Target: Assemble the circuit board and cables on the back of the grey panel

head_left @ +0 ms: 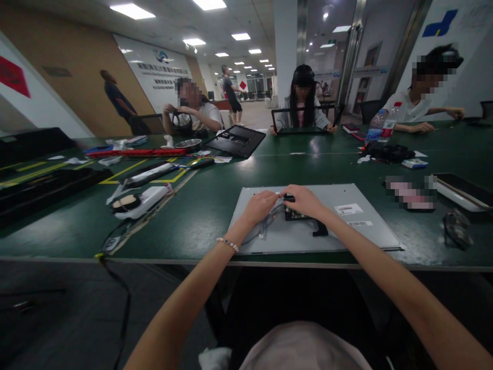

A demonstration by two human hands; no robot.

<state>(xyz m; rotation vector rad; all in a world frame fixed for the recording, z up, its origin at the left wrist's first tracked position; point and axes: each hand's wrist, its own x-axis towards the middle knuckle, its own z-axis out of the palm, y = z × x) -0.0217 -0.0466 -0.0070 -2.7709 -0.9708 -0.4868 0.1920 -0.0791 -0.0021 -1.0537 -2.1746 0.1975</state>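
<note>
A flat grey display panel (372, 234) with white labels lies on the green table in front of me. On it is a small circuit board (298, 215) in a black frame, with a black bracket piece (320, 229) at its lower right. My right hand (304, 200) curls over the board's top edge, thumb and fingers closed on it. Just left of it, my left hand (264, 204) has its fingertips pressed together near the board's upper left corner; what they pinch is hidden. Grey cables (262, 226) run beneath the left hand across the panel.
Left, a white power strip (148, 200) and tools lie on the table (192, 226). A black casing (241, 140) lies farther back. Right are bottles (389, 123), a phone (412, 194), a white-edged device (462, 191) and glasses (457, 228). Several people work around the table.
</note>
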